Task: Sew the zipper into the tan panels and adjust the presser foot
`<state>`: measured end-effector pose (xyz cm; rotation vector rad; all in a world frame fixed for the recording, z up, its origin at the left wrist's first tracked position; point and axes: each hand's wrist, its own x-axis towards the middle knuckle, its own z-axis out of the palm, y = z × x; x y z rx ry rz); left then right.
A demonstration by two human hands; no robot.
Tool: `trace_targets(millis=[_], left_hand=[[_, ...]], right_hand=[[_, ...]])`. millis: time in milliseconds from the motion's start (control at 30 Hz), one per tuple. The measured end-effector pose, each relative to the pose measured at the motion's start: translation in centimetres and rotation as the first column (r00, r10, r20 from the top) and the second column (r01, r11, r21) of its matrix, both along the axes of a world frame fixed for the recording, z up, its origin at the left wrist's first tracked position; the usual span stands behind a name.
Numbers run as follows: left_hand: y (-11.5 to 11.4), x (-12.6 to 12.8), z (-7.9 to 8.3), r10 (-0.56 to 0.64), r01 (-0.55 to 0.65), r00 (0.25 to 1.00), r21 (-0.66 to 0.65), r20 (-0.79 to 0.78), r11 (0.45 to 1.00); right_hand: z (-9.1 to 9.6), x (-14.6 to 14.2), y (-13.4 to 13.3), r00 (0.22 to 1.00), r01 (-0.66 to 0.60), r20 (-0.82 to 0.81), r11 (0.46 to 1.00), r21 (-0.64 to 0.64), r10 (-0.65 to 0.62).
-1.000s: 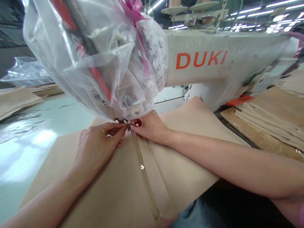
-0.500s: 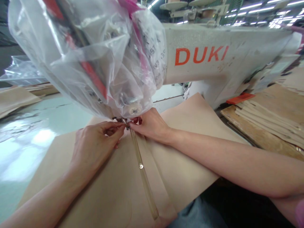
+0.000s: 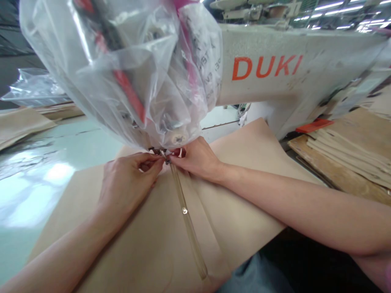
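Your two hands have barely shifted over the last second: they remain fingertip to fingertip beneath the sewing machine [image 3: 275, 81], and only your view has drifted a little to one side. The work is holding at one spot, not travelling.

Your left hand [image 3: 128, 183] is closed in a thumb-and-forefinger pinch on the upper end of a narrow translucent strip [image 3: 187, 219]. Your right hand [image 3: 195, 160] meets it from the other side, fingers curled and pinching the same end. The exact contact is too small to make out.

The strip runs from that point toward you across a tan sheet [image 3: 244, 211] lying flat on the pale green table [image 3: 45, 171]. A small shiny stud [image 3: 184, 210] sits partway along it.

A clear plastic bag [image 3: 128, 73] wraps the machine's head, with red and pink bands and metal parts showing through. A second clear bag [image 3: 36, 87] lies far left, its contents unreadable. Stacked tan pieces [image 3: 345, 150] rest at your right.
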<state>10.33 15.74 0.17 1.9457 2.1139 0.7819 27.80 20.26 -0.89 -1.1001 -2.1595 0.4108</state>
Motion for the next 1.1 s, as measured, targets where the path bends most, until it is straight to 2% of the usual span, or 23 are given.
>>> trace_targets(millis=[200,533,833,1100], left_hand=[[0.1,0.0,0.0,-0.009,0.009,0.999,-0.008,0.051,1.000],[1.0,-1.1,-1.5,-0.051,0.073,0.966,-0.077,0.253,0.994],[0.6,-0.5,-0.9,-0.050,0.075,0.964,-0.087,0.263,0.993],[0.7,-0.9,-1.1,-0.024,0.048,0.966,-0.086,0.259,0.995]], right_hand=[[-0.1,-0.3,0.1,1.000,-0.011,0.010,1.000,-0.027,0.011],[-0.8,-0.2,0.7,0.996,-0.076,-0.037,0.996,0.051,0.078],[-0.8,-0.6,0.4,1.000,0.007,0.002,1.000,0.029,-0.007],[-0.6,-0.2,0.2,0.997,0.008,-0.077,1.000,-0.007,-0.008]])
